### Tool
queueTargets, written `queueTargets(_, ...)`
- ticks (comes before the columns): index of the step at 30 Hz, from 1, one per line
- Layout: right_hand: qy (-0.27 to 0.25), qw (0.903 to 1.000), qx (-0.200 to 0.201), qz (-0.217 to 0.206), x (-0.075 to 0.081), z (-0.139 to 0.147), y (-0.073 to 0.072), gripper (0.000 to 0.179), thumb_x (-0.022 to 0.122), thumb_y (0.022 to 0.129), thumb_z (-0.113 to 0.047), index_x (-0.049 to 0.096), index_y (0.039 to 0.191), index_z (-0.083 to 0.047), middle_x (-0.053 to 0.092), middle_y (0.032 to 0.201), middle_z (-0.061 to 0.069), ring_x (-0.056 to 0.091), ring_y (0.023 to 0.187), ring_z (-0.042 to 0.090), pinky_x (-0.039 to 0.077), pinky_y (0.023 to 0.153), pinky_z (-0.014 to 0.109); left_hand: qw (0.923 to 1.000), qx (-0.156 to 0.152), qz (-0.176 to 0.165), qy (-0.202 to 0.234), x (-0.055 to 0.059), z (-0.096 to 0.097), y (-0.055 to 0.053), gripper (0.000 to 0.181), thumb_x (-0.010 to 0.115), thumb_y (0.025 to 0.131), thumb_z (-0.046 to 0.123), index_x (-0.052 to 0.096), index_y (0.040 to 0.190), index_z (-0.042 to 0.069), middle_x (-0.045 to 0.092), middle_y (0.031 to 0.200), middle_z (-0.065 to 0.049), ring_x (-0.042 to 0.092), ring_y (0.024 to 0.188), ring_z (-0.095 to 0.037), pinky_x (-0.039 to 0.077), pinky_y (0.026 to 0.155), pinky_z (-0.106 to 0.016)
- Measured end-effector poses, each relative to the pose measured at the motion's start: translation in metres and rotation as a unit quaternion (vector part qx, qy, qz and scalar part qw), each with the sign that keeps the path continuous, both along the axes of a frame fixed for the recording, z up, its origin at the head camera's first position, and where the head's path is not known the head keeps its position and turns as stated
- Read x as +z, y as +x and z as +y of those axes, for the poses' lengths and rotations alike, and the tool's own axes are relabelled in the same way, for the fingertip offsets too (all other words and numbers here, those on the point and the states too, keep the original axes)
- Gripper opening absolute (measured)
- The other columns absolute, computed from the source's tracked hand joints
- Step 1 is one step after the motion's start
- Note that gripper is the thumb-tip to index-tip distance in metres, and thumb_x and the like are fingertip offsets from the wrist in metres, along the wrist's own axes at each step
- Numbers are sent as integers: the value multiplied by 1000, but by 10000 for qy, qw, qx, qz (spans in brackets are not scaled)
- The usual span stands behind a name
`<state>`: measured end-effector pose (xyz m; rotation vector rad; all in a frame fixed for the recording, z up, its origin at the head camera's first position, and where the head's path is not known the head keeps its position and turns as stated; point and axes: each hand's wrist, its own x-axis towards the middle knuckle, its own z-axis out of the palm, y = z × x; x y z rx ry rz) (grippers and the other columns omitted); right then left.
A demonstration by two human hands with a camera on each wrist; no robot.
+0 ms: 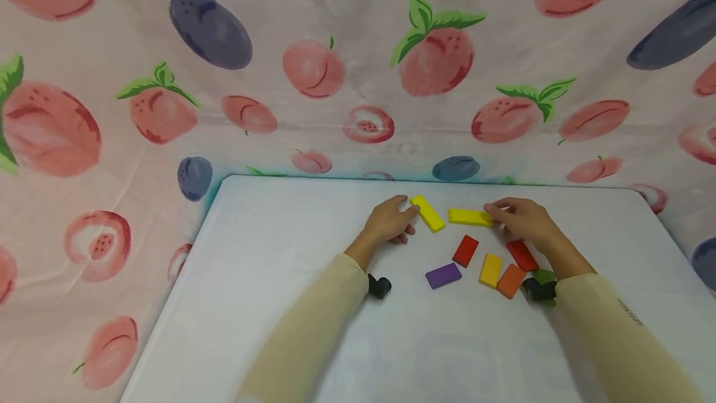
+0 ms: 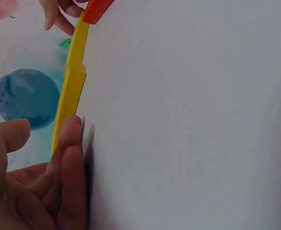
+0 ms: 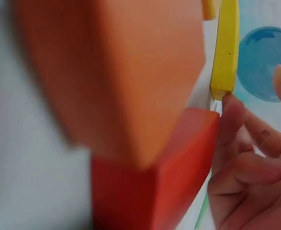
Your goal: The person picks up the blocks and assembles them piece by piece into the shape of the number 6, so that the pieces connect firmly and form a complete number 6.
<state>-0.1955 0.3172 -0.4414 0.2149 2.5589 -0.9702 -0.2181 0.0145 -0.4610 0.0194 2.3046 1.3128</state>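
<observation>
Two long yellow blocks lie on the white table near its far side. My left hand (image 1: 390,219) is at the left of the slanted yellow block (image 1: 427,214), a fingertip at its edge. In the left wrist view, the thumb stands apart from that block (image 2: 69,98) and the fingers are loosely bent beside it. At the right end of the other yellow block (image 1: 468,217), which lies crosswise, is my right hand (image 1: 523,219). The right wrist view shows a fingertip touching this block's end (image 3: 224,57), with the thumb held away.
Nearer on the table (image 1: 268,291) lie two red blocks (image 1: 465,250), a purple block (image 1: 444,275), a short yellow block (image 1: 490,270) and an orange block (image 1: 511,281). A green block (image 1: 544,275) is partly hidden by the right wrist camera. Fruit-printed cloth (image 1: 335,11) hangs behind.
</observation>
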Motion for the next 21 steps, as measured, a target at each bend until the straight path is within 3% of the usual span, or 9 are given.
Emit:
queueTargets(5, 36, 9990, 48, -447, -4, 2, -10, 79, 58, 93, -68, 50, 145, -9, 62, 122, 18, 62, 94, 25, 53, 75, 26, 9986, 327, -247, 347, -4, 15, -3, 64, 62, 101, 45, 39, 157, 24, 75, 71, -5, 65, 49, -18, 53, 47, -23)
queueTargets(10, -49, 9968, 248, -760, -2, 6, -16, 74, 64, 93, -63, 49, 143, -11, 61, 108, 13, 60, 90, 24, 53, 73, 28, 9986, 428, -157, 265, -10, 24, -8, 66, 69, 97, 44, 42, 156, 29, 75, 67, -2, 65, 47, -17, 52, 46, -23)
queueTargets(15, 5, 9974, 306, -648, -3, 3, -19, 65, 72, 91, -53, 51, 134, -9, 57, 93, 8, 58, 81, 22, 53, 70, 29, 9989, 449, 29, -101, -15, 27, -12, 69, 74, 93, 42, 45, 155, 31, 72, 61, 1, 64, 46, -14, 52, 46, -22)
queueTargets(21, 389, 9979, 119, -497, -5, -4, -22, 62, 78, 88, -48, 55, 126, -5, 56, 95, 12, 57, 79, 23, 50, 67, 29, 9984, 495, 176, -184, -17, 25, -10, 67, 76, 93, 40, 48, 153, 28, 71, 61, 1, 65, 46, -13, 53, 48, -21)
